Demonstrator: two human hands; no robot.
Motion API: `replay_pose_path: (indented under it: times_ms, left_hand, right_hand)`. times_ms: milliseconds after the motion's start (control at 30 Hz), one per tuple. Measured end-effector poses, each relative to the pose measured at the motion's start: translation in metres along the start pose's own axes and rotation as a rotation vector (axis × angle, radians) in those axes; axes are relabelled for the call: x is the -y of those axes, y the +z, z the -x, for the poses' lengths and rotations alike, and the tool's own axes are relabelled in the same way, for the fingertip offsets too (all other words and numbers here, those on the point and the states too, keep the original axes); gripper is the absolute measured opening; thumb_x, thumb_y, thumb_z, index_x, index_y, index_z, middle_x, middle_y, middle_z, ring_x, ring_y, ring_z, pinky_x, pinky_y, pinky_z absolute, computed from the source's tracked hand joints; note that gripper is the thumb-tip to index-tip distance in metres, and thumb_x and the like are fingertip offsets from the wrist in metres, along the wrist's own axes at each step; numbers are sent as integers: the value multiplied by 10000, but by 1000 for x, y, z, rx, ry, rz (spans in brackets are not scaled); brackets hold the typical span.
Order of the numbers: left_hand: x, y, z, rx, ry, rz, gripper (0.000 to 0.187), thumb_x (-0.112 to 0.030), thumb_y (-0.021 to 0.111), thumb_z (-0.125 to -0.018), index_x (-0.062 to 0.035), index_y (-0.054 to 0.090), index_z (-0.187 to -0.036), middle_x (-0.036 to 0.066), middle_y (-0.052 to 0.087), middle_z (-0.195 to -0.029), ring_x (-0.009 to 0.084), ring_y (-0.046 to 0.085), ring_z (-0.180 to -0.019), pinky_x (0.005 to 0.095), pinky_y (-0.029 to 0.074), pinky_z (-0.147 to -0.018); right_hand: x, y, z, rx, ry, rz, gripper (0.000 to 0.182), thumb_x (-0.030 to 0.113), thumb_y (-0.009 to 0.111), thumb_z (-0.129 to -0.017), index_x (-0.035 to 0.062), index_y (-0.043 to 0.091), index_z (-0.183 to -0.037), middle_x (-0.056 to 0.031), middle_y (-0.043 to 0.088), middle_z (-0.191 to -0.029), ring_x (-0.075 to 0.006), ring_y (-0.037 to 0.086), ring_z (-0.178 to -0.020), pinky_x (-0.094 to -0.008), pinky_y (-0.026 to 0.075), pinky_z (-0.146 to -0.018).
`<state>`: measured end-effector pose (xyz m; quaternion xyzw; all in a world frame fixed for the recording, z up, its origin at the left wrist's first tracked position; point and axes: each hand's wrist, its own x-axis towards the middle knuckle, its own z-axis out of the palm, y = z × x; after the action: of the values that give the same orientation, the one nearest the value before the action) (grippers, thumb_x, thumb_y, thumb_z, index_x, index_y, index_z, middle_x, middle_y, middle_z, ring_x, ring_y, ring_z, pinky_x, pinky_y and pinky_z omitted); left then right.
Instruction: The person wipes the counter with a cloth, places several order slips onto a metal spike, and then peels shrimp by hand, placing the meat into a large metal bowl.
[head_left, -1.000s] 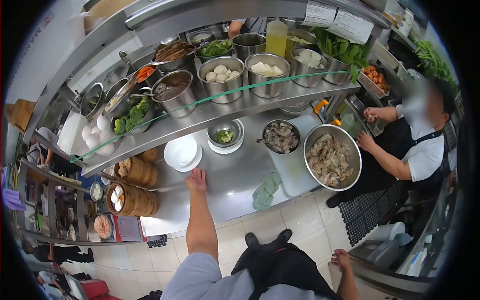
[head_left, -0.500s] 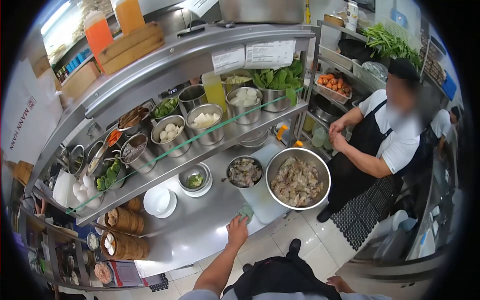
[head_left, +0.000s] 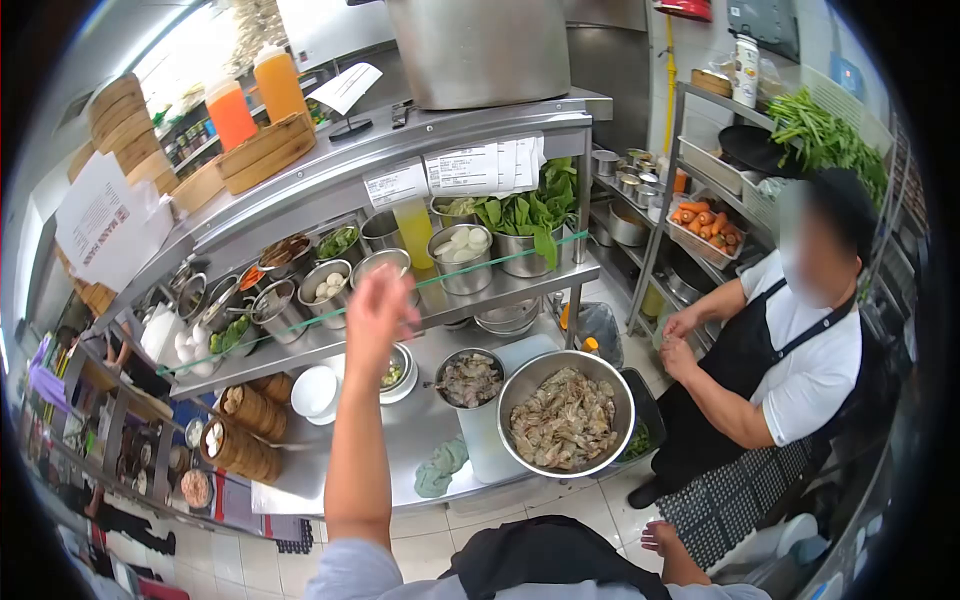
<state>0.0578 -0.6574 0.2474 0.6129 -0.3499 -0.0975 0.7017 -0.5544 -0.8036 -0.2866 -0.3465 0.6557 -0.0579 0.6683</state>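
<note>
My left hand [head_left: 383, 305] is raised in front of the shelf, overlapping the metal food containers in view; it is blurred, but its fingers look apart and nothing shows in it. Below it lies a green cloth [head_left: 441, 468] on the steel counter [head_left: 400, 440]. A large steel bowl of raw shrimp [head_left: 562, 418] rests on a white cutting board [head_left: 482, 445], beside a smaller pot of shrimp [head_left: 470, 379]. My right hand [head_left: 660, 538] hangs low by my side, apart from the counter, its fingers loosely spread and holding nothing.
Containers of eggs [head_left: 463, 243] and leafy greens [head_left: 527, 225] line the shelf. White bowls [head_left: 315, 392] and bamboo steamers [head_left: 240, 447] stand at the left. A co-worker [head_left: 770, 350] in a black apron stands at the right, hands together. Order slips [head_left: 485, 167] hang above.
My left hand has let go of the green cloth and risen up and left toward the shelf. The cloth now lies spread on the counter. The view has shifted; the co-worker's hands remain together.
</note>
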Motion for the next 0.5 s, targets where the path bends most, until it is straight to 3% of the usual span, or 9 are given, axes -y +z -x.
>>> replay_pose_path:
  times_ms: [100,167,233,300,367,467,500]
  left_hand:
    - [-27,28,-66,-159,29,163,528,-403,676,-934,-29,525,-1275,76,640,-1072,123,624,-706,227,477,-486]
    - [-24,42,-91,-214,-21,343,392,-385,666,-945,-78,568,-1167,45,662,-1067,104,609,-695,231,463,-534]
    - [-3,49,-94,-314,131,255,239,-308,662,-960,-95,580,-1031,4,651,-909,82,578,-639,225,438,-501]
    - [18,67,-68,-412,280,250,189,-249,638,-979,-80,559,-948,6,602,-752,65,522,-532,215,395,-439]
    - [26,97,-32,-292,261,99,158,-199,619,-989,-64,554,-938,15,607,-731,72,527,-500,231,409,-430]
    - [14,148,-27,-181,217,242,171,-173,631,-980,-26,576,-912,25,628,-713,77,550,-476,226,402,-402]
    - [7,156,-39,-183,199,218,176,-178,632,-978,-22,581,-914,29,632,-718,80,554,-473,228,401,-396]
  right_hand:
    - [10,-10,-22,31,48,97,250,217,532,-957,85,552,-1168,-168,620,-1121,-377,626,-1003,-544,554,-842]
    - [10,-19,-40,28,105,29,260,212,528,-957,84,547,-1183,-172,611,-1133,-375,622,-1002,-544,552,-845]
    - [11,-15,-41,17,90,20,269,205,533,-950,88,544,-1192,-171,599,-1136,-370,617,-1002,-543,550,-846]
    - [3,-11,-42,55,53,-63,230,181,533,-947,91,546,-1159,-146,612,-1058,-333,634,-901,-510,568,-756]
    - [-16,-4,-48,25,107,-113,221,173,544,-943,86,559,-1145,-141,611,-1016,-325,636,-838,-505,565,-747]
    - [-44,-9,-42,63,200,-103,206,175,560,-938,73,564,-1117,-148,618,-983,-332,644,-841,-495,563,-754]
    - [-48,-18,-37,162,-72,118,233,190,567,-934,71,587,-1133,-154,614,-1051,-324,627,-919,-472,539,-809]
